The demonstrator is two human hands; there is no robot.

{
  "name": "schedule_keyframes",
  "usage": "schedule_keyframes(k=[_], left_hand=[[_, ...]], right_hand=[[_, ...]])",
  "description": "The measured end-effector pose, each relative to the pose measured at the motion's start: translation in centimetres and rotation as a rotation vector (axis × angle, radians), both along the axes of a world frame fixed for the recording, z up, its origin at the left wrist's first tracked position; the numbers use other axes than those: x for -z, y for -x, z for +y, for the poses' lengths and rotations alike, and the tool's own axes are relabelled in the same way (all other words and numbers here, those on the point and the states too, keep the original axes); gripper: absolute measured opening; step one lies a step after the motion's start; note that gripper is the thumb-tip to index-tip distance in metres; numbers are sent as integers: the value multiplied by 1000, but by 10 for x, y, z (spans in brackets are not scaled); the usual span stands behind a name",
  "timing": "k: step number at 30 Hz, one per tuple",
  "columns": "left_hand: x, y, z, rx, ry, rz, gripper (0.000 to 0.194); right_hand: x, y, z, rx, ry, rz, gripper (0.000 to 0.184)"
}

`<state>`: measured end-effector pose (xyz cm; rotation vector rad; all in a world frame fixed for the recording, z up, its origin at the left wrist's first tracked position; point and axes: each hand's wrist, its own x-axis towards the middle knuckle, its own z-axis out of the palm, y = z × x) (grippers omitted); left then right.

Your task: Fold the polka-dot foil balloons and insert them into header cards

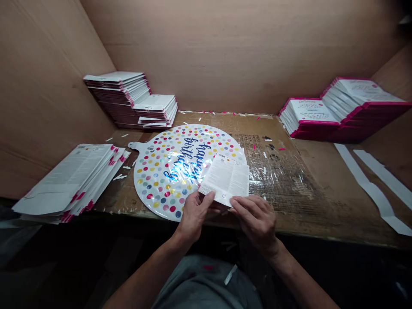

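Three board walls (pixel 206 51) rise to the left of, beyond and to the right of the two hands. One bench (pixel 309 189), brown and partly shiny, spreads beneath and ahead of them. One flat, round balloon (pixel 161 180), dotted in several colours and lettered "happy birthday" in blue, lies ahead and to the left of the hands, its single tab pointing left. Five groups of folded cards stand around it: one loose pile (pixel 64 176) to the left of the hands; two adjoining stacks (pixel 154 103), one taller, farther off on the left; and two adjoining pink-edged stacks (pixel 360 90), again of unequal height, far to the right. Two white strips (pixel 384 171) lie well to the right of the hands. The left hand (pixel 193 212) and right hand (pixel 257 216) are both nearly closed, each pinching the near edge of one printed white card (pixel 227 176), held just ahead of them over the balloon's near right part. Small scraps (pixel 120 177), white and pink, too many to count surely, are scattered beyond the hands.
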<state>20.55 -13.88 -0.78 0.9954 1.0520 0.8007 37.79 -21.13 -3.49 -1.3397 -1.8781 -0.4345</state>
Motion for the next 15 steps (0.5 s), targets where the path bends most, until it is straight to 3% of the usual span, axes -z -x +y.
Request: schedule_keyframes(k=[3, 8, 12, 15], left_hand=[[0, 0, 20, -123, 63, -127, 48], [14, 6, 40, -315, -48, -92, 45], [19, 27, 50, -350, -152, 46, 44], [16, 52, 67, -304, -172, 79, 45]], right_hand=[[-8, 18, 37, 35, 117, -47, 16], [-24, 51, 88, 122, 415, -154, 14], [-35, 68, 126, -18, 593, -326, 11], [-37, 73, 148, -201, 564, -212, 21]])
